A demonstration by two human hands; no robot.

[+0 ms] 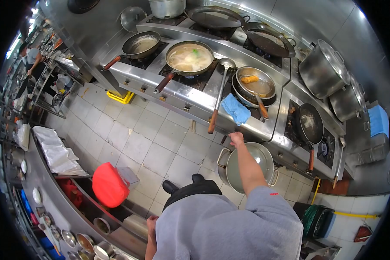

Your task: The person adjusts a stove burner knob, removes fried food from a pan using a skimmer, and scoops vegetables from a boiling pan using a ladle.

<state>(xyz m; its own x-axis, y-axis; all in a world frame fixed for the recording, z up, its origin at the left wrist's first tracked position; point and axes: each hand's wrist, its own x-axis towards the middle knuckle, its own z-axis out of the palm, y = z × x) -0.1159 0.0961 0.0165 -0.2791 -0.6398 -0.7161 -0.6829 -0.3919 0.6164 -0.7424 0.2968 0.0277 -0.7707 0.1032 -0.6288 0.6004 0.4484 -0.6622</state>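
Left hand [151,223] low at the side, right hand [236,139] out at the stove [151,94] front.

The left hand looks partly curled beside the grey shirt [221,229], its grip and contents impossible to tell; a broth pan [171,67] steams on a burner; a ladle [223,84] lies across the stove edge, handle outward; the blue cloth [236,109] sits just above the right hand, whose fingers look bent, though whether they grip anything cannot be told; the wide pot [235,171] stands beneath the right forearm; a wok [311,123] rests farther right.
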